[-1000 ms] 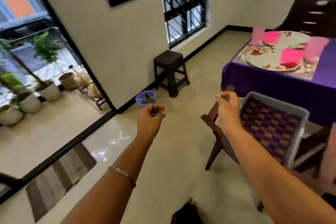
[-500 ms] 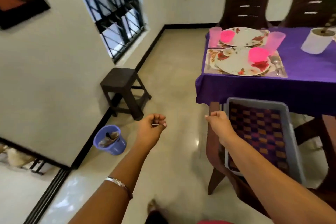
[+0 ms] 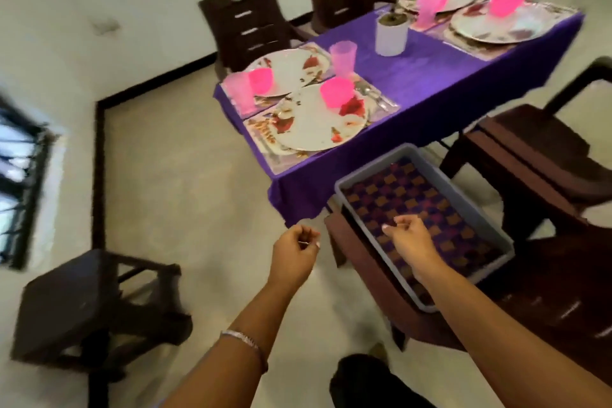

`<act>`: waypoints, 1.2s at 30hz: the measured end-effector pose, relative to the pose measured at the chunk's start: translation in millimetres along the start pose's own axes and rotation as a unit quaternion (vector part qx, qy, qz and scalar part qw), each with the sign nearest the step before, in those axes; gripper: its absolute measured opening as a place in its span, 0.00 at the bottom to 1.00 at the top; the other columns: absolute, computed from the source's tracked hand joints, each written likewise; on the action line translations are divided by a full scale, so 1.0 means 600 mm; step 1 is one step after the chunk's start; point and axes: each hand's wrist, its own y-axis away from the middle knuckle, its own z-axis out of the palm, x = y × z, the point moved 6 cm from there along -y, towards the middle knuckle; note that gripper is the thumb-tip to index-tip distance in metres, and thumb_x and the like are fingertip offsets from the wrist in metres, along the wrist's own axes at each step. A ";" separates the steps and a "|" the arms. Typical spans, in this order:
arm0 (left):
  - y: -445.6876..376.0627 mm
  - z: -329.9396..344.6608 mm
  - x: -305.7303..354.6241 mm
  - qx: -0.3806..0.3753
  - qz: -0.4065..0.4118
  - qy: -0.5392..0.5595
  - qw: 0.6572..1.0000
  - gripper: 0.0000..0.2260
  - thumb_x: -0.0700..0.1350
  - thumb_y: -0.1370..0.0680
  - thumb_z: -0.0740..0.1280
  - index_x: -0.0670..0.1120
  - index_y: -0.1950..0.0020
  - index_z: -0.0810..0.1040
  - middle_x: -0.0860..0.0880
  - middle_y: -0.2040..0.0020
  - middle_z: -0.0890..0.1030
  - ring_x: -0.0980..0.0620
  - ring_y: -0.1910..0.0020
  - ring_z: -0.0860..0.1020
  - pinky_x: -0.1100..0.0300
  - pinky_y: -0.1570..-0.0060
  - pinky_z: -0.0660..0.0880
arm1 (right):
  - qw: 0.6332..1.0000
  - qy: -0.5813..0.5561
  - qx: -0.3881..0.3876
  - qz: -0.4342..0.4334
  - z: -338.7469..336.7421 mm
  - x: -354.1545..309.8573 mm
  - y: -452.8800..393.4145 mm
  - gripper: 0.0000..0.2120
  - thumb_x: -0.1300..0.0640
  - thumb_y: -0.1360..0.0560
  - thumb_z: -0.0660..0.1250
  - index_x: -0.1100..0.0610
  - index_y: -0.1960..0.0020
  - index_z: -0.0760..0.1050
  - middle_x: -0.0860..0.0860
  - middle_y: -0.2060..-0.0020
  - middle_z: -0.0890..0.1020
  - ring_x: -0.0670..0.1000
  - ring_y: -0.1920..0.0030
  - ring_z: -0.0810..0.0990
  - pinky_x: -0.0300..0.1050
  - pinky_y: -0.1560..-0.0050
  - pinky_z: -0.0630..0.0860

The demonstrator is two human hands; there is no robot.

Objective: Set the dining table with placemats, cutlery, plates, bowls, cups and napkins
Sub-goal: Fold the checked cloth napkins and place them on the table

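Reaching with loosely curled, empty hands (image 3: pixel 351 238), aim for the grey tray (image 3: pixel 496 235) at two o'clock, gripping both rims evenly.

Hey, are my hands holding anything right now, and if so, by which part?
Left hand pinches something tiny and pale between thumb and fingertips; what it is cannot be told. Right hand is loosely curled over the grey tray, apparently holding nothing.
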 end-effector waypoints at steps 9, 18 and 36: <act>-0.216 0.202 0.007 -0.197 0.076 -0.158 0.965 0.09 0.37 0.24 0.64 0.46 0.47 0.80 0.50 0.50 0.81 0.52 0.50 0.79 0.58 0.47 0.76 | 0.988 0.000 0.125 0.093 -0.077 0.067 -0.145 0.19 0.51 0.24 0.67 0.56 0.36 0.68 0.54 0.36 0.72 0.55 0.40 0.74 0.50 0.47 0.73; -0.388 0.403 -0.030 -0.334 0.138 -0.329 0.873 0.13 0.42 0.23 0.66 0.47 0.39 0.76 0.48 0.40 0.75 0.46 0.40 0.75 0.51 0.40 0.73 | 0.980 0.087 0.134 0.118 -0.091 0.121 -0.327 0.21 0.54 0.26 0.71 0.57 0.36 0.69 0.55 0.39 0.72 0.54 0.40 0.74 0.46 0.42 0.73; -0.478 0.691 -0.212 -0.439 0.135 -0.543 0.702 0.42 0.46 0.22 0.68 0.51 0.21 0.40 0.40 0.23 0.32 0.37 0.23 0.37 0.34 0.31 0.60 | 0.933 0.281 0.114 0.193 -0.099 0.271 -0.661 0.28 0.52 0.25 0.68 0.59 0.30 0.61 0.58 0.34 0.69 0.62 0.34 0.66 0.57 0.36 0.67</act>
